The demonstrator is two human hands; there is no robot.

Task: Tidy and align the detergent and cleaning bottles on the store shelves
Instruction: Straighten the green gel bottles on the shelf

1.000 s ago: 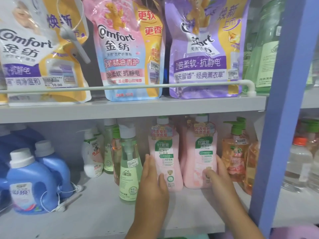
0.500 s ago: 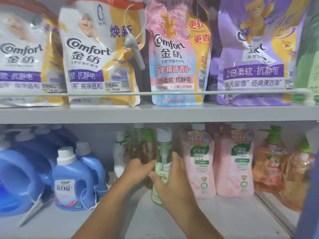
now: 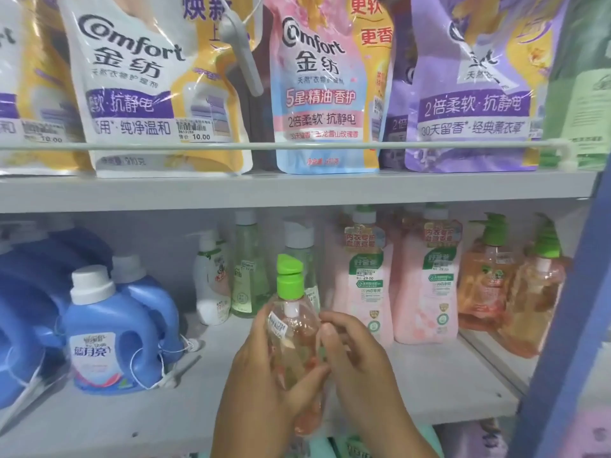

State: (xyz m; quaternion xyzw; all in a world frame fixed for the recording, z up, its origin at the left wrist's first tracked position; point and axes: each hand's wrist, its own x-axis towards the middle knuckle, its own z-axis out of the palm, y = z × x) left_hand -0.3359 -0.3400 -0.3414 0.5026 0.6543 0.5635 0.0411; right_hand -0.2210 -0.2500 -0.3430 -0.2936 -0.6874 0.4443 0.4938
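You hold a clear peach bottle (image 3: 294, 342) with a green cap in front of the lower shelf (image 3: 132, 421), lifted off its surface and roughly upright. Your left hand (image 3: 264, 385) wraps around the bottle's left side, thumb curled across its front. Your right hand (image 3: 357, 355) rests against its right side, fingers bent toward it; you cannot tell how firmly it grips. Just behind the peach bottle stand two pale green bottles (image 3: 246, 269). To its right stand two pink bottles (image 3: 367, 285), to its left a blue jug (image 3: 105, 332) with a white cap.
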